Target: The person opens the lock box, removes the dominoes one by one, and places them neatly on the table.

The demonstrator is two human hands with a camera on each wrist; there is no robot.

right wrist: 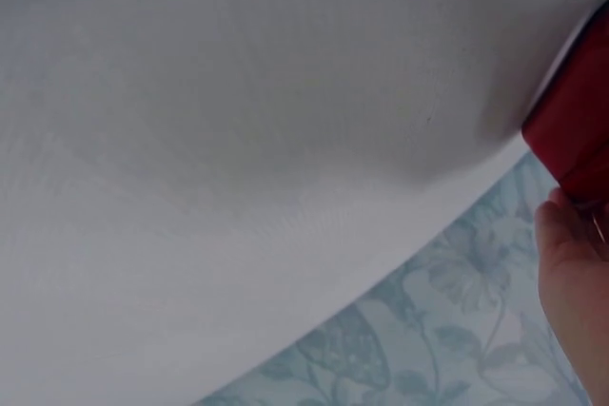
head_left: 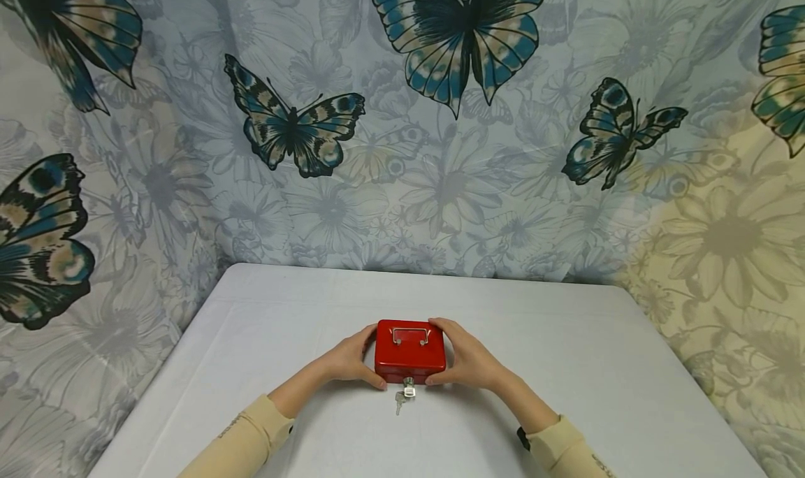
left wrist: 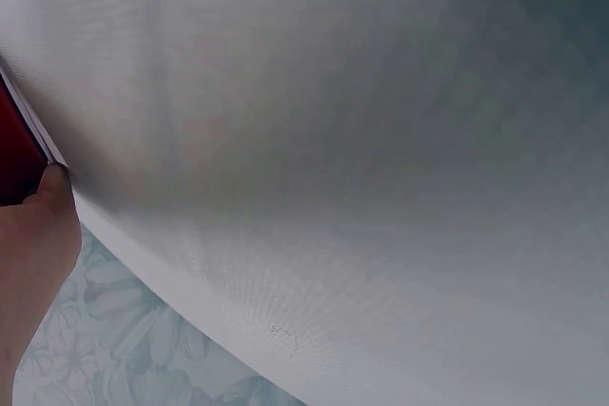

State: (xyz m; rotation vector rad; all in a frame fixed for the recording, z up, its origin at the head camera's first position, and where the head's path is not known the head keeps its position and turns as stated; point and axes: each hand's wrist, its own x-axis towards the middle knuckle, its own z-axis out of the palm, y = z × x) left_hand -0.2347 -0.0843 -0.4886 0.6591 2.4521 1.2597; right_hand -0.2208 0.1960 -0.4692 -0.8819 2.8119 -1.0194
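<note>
A small red metal cash box (head_left: 410, 363) with a wire handle (head_left: 410, 330) on its lid sits on the white table, lid down. A silver padlock (head_left: 409, 390) hangs at its front, with keys (head_left: 399, 400) dangling beside it. My left hand (head_left: 347, 358) grips the box's left side, thumb at the front corner and fingers toward the back. On the opposite side my right hand (head_left: 470, 359) holds it the same way. Each wrist view catches only part of the box at its edge, beside the left hand (left wrist: 36, 254) and the right hand (right wrist: 579, 297).
The white-covered table (head_left: 302, 303) extends around the box on all sides. Behind it and at both sides hangs a butterfly-and-flower patterned cloth (head_left: 453, 184), meeting the table's far edge.
</note>
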